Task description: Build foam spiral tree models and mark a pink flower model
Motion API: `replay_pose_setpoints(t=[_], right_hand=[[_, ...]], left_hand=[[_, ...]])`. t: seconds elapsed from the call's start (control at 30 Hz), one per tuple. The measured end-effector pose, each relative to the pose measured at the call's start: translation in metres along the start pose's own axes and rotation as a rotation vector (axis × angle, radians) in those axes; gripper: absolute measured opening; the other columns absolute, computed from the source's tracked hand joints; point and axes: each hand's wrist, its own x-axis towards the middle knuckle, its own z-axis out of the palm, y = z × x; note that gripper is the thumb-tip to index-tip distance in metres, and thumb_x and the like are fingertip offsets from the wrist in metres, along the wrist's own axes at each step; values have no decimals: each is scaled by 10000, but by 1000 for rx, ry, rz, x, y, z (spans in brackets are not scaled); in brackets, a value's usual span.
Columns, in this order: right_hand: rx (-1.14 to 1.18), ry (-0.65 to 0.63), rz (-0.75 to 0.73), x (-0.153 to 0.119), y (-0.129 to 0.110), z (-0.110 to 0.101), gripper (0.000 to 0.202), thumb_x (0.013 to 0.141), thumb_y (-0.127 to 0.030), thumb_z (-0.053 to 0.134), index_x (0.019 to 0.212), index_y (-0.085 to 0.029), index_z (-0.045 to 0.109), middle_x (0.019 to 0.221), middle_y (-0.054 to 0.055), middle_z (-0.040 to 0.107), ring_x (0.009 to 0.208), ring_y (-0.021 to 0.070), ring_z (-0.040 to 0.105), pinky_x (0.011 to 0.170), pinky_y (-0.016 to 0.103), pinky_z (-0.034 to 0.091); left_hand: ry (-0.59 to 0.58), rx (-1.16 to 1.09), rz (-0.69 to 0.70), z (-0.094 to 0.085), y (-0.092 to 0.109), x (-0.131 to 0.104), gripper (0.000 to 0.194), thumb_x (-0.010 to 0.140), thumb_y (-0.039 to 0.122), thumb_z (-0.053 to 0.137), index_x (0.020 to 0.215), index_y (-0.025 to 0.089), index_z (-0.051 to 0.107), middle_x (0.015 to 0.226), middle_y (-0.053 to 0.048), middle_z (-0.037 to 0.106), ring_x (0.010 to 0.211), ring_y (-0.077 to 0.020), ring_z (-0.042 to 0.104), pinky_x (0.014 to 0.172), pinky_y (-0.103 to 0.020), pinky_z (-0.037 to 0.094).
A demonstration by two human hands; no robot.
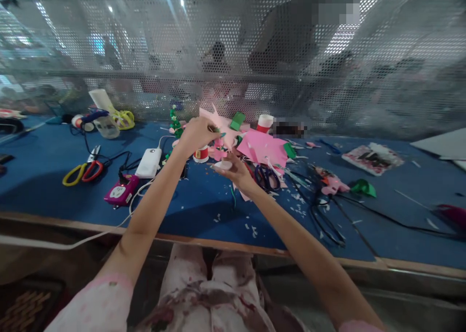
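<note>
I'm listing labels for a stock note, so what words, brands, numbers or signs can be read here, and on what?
No text is legible.
Cup: a yellowish label on a red band, too small to read.
Purple box: dark marks on a white patch, too blurred to read.
White box: a small dark mark near one end, too small to make out.
White disc: no lettering can be made out.

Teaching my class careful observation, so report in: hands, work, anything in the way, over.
Left hand near pale pink paper, grip unclear. Right hand holding pale round piece. Dark-handled scissors close beside right hand, possibly in the way.
</note>
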Motion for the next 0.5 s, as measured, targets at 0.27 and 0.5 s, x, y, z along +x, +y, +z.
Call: replay_pose_setpoints(t=[0.27,0.5], right_hand=[[276,149,105,5,1,-2,439,513,-361,809,829,-210,545,832,8,676,753,187,673,713,358,568],[389,53,168,-1,-6,-3,423,532,-401,796,850,-186,618,815,13,706,675,160,678,629,281,562]], left_hand=[[-21,-389,52,40,-30,17,282,739,368,609,840,110,662,785,-86,685,686,-129,620,641,-232,456],[-253,-1130,-139,88,-48,-3,499,589,226,762,1037,104,577,1037,-121,658,839,-140,636,742,-245,487]])
